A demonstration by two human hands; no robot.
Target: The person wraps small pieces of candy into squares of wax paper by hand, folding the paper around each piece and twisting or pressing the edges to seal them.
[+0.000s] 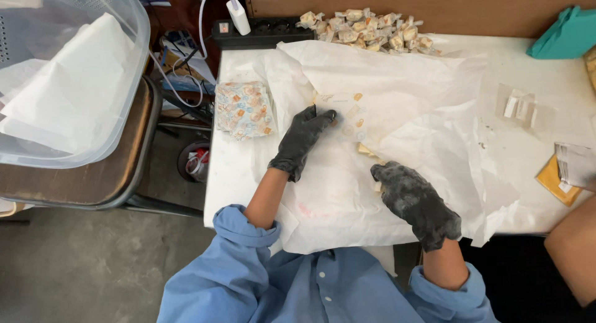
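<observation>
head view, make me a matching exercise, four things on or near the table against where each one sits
Things:
1. pile of wrapped sweets
2. stack of printed wrappers
3. teal cloth
4. clear plastic tub

Places:
A. on the stool beside the table
B. far right corner of the table
C. far edge of the table, next to the power strip
D. left part of the table, beside the left hand

Pairs: 1-C, 2-D, 3-B, 4-A
</observation>
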